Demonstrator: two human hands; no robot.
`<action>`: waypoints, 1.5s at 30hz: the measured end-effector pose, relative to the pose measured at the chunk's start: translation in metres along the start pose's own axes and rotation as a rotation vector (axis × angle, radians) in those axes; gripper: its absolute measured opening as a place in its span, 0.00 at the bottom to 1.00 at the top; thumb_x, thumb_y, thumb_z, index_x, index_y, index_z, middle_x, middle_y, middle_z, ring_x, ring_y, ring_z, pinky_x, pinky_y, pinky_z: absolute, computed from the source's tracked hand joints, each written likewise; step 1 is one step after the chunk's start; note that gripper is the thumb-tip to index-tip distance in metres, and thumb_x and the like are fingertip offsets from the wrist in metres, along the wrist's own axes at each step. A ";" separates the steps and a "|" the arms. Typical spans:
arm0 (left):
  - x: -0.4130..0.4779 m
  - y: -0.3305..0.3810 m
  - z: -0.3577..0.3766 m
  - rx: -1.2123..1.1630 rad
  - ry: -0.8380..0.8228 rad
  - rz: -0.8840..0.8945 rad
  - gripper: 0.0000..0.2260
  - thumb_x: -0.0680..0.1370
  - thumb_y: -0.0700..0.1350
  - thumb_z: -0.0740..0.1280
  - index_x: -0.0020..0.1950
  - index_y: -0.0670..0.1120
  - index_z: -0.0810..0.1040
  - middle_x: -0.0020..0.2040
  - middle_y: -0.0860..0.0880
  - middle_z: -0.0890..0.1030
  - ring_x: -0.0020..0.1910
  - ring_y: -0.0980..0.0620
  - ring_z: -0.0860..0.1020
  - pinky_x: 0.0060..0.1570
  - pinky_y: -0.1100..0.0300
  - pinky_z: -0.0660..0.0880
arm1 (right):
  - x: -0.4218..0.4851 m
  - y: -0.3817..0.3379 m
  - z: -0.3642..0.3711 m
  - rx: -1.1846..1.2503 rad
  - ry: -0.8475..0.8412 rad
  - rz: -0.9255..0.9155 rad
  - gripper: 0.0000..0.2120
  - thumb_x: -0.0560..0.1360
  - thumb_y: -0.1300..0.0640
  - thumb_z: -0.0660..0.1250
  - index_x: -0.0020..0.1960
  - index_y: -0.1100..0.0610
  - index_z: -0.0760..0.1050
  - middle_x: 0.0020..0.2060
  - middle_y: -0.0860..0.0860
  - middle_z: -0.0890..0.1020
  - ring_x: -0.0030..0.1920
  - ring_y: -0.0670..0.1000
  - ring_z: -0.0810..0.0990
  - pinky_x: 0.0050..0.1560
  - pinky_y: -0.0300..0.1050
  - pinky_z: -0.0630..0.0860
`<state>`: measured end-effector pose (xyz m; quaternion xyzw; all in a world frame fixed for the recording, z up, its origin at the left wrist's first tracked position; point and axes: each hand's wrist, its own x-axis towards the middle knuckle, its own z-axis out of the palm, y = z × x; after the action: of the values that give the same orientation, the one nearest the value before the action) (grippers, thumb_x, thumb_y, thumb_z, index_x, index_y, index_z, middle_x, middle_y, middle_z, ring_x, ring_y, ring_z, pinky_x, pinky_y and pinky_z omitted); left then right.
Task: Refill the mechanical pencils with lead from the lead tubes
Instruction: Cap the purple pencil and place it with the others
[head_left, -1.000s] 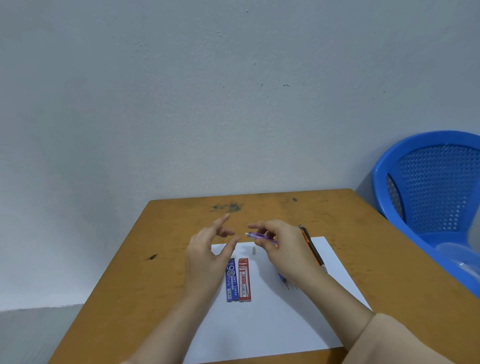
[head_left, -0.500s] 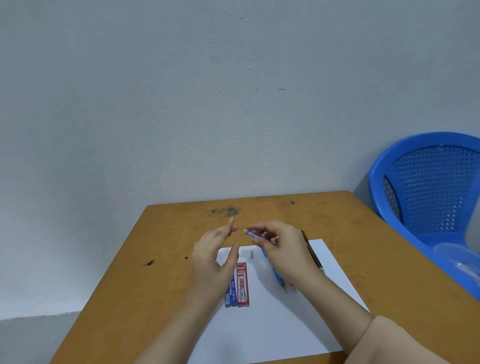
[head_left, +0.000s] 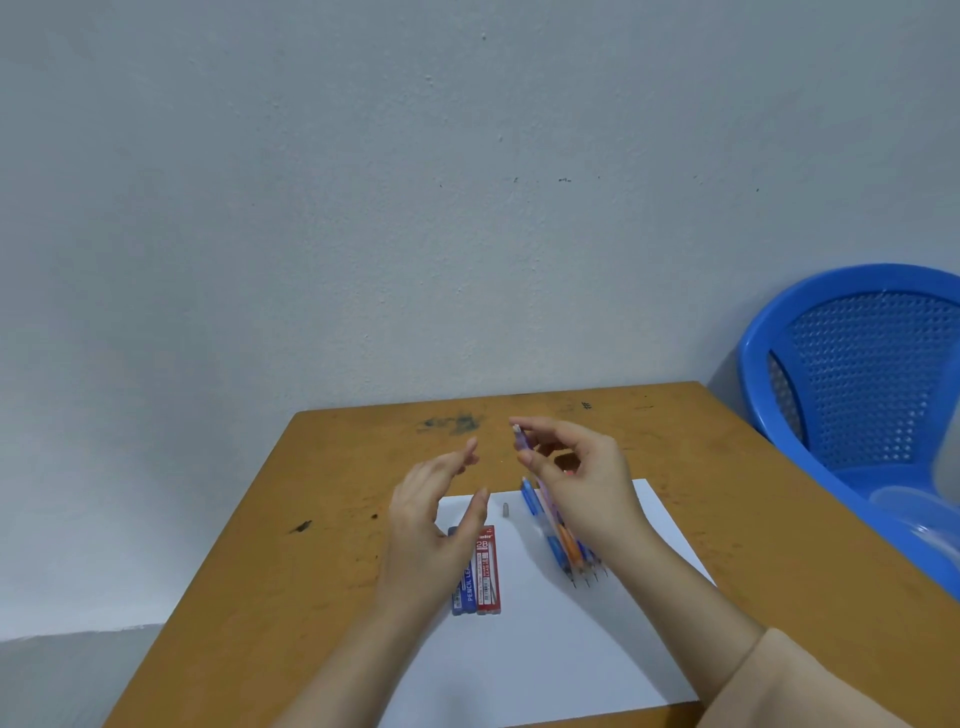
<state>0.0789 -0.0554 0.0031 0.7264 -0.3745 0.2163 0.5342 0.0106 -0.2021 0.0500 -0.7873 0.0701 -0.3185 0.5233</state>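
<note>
My right hand (head_left: 582, 478) pinches the purple pencil (head_left: 521, 445) above the paper sheet's (head_left: 571, 654) far edge, eraser (head_left: 517, 429) up. My left hand (head_left: 431, 525) hovers beside it, fingers loose, apart, holding nothing. The lead tubes (head_left: 487, 569) lie on the sheet below my left palm; the grey bit (head_left: 506, 509) near them may be the cap. Next: steady the barrel, pull the eraser straight out.

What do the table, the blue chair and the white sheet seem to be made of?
Table: likely wood or laminate, matt brown, scuffed and stained. Chair: moulded plastic, glossy, with a perforated back. Sheet: thin matt paper, it seems, lying flat.
</note>
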 end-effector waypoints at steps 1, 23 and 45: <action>0.000 0.001 -0.001 -0.007 -0.006 -0.011 0.18 0.75 0.54 0.64 0.65 0.59 0.72 0.56 0.63 0.77 0.56 0.58 0.76 0.56 0.52 0.75 | 0.000 -0.002 -0.001 0.046 0.013 -0.004 0.18 0.74 0.64 0.69 0.51 0.39 0.79 0.43 0.41 0.83 0.46 0.44 0.80 0.50 0.45 0.78; 0.000 0.000 -0.001 -0.051 0.102 -0.068 0.09 0.72 0.43 0.71 0.51 0.50 0.84 0.42 0.57 0.82 0.44 0.56 0.80 0.43 0.59 0.76 | -0.002 0.002 0.007 0.585 -0.013 0.122 0.11 0.72 0.71 0.67 0.51 0.59 0.79 0.39 0.53 0.84 0.42 0.52 0.84 0.44 0.40 0.79; 0.007 -0.015 -0.006 0.050 0.114 -0.106 0.12 0.72 0.36 0.73 0.51 0.50 0.84 0.41 0.59 0.80 0.44 0.61 0.78 0.43 0.71 0.71 | 0.011 0.051 0.019 -0.654 -0.318 0.009 0.10 0.77 0.56 0.65 0.56 0.50 0.81 0.53 0.47 0.81 0.52 0.43 0.71 0.51 0.34 0.64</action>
<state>0.0950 -0.0495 0.0010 0.7449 -0.2990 0.2377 0.5470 0.0419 -0.2147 0.0059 -0.9524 0.0895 -0.1507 0.2496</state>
